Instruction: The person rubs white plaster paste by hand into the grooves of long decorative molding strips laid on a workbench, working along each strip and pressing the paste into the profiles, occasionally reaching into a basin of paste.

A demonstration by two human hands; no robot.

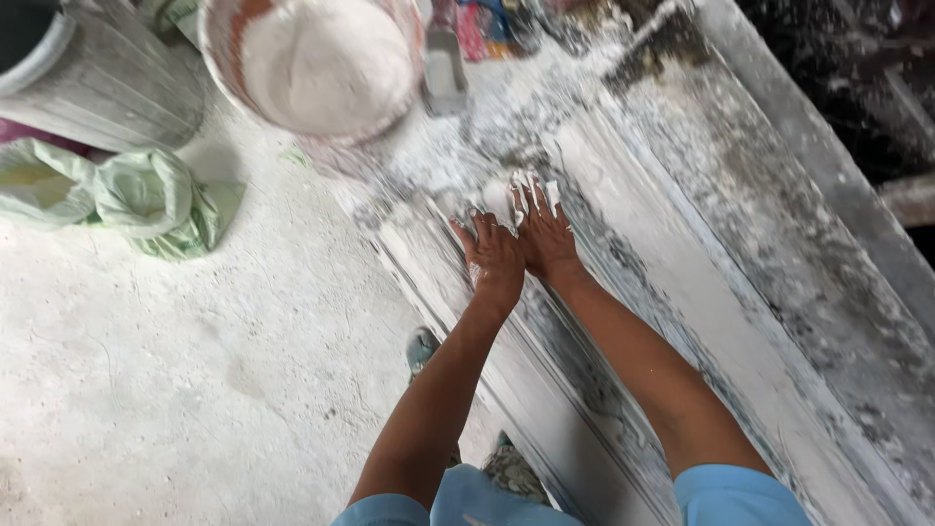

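Pressing left hand [495, 261], right hand [543, 239] on mould [682, 321] | fingers spread wide | bucket [317, 73] near

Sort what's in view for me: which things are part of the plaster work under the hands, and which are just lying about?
In use:
left hand
right hand
wet plaster under the fingers
long moulding
bucket of white plaster

Lying about:
green plastic bag
grey ribbed bin

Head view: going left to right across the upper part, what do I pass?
Grey ribbed bin → crumpled green plastic bag → bucket of white powder → left hand → right hand, both pressed flat on the long white moulding.
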